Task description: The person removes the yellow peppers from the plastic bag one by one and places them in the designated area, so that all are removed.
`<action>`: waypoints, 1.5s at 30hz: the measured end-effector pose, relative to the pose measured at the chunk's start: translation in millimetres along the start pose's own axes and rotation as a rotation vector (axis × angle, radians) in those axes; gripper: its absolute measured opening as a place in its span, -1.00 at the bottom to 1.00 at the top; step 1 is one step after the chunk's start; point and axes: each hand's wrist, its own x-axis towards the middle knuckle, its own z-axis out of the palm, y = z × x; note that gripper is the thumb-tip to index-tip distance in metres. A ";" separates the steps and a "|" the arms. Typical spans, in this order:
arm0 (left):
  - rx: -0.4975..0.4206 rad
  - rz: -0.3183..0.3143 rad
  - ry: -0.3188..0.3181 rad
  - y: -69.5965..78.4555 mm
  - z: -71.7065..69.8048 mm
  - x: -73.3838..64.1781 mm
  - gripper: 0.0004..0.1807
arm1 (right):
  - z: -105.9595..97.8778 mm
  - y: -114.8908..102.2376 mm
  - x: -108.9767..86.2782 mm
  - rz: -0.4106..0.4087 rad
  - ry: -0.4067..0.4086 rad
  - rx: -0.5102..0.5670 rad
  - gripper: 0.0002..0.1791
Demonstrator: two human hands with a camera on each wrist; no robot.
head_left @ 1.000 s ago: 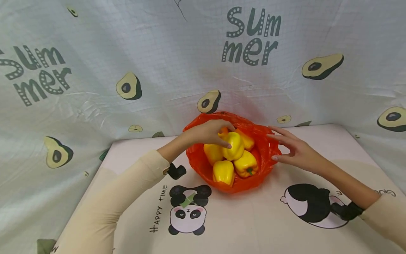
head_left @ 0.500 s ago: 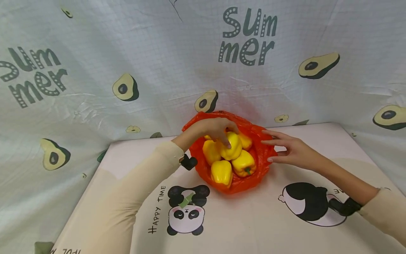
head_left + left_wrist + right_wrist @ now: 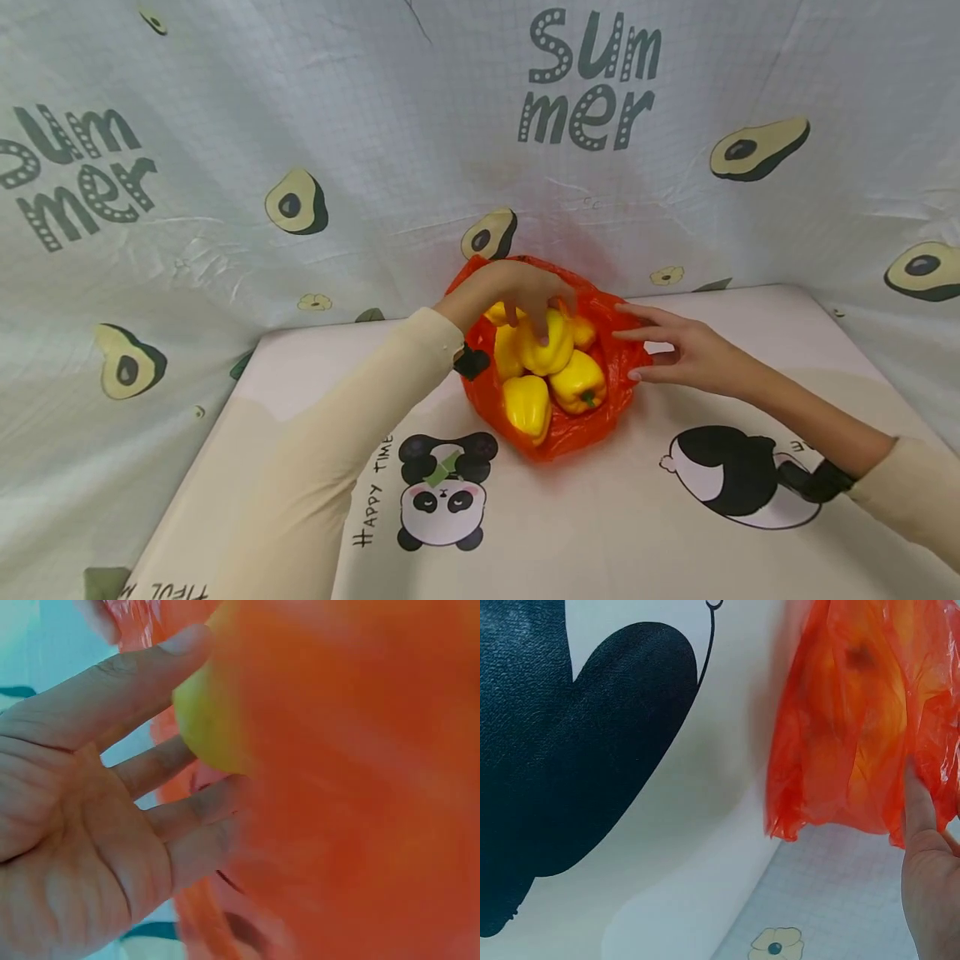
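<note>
Pale cloth (image 3: 375,125) with avocado prints filled the upper part of the head view; below it, a light table (image 3: 600,533) bore a red plastic bag (image 3: 600,429) near the centre, yellow peppers (image 3: 527,408) heaped inside. Reaching in from the left, the left hand (image 3: 528,290) was clasped on the top pepper (image 3: 557,354), thumb on the near side and fingers over the far side, though how firmly could not be told. Fingers spread apart, the right hand (image 3: 690,358) only touched the bag's right side. Smooth and glossy, the top pepper might have slipped from a loose hold and dropped back onto the others. A black wristband (image 3: 471,361), overlapping the left rim, could have caught the thin plastic and tipped or torn it. Compared with one second earlier, the left forearm lay further right, the wristband had come across the rim, and the right fingertips sat slightly further left, with the bag narrower between them.
</note>
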 end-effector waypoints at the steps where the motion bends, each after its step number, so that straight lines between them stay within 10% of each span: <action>1: 0.030 -0.017 -0.019 5.9 -1.6 0.8 -0.30 | -0.8 -0.4 0.1 0.006 0.000 -0.007 -0.40; 9: 0.182 -0.075 -0.092 32.0 -9.8 13.3 -0.26 | -2.1 -1.3 0.6 0.023 0.007 -0.038 -0.41; 21: -0.043 0.000 -0.146 -10.9 -8.9 17.8 -0.26 | 0.7 -0.8 0.6 0.020 0.005 -0.034 -0.41; 45: -0.173 0.200 -0.163 -33.5 1.0 13.3 -0.21 | 2.5 -3.8 -1.3 0.011 0.002 0.001 -0.37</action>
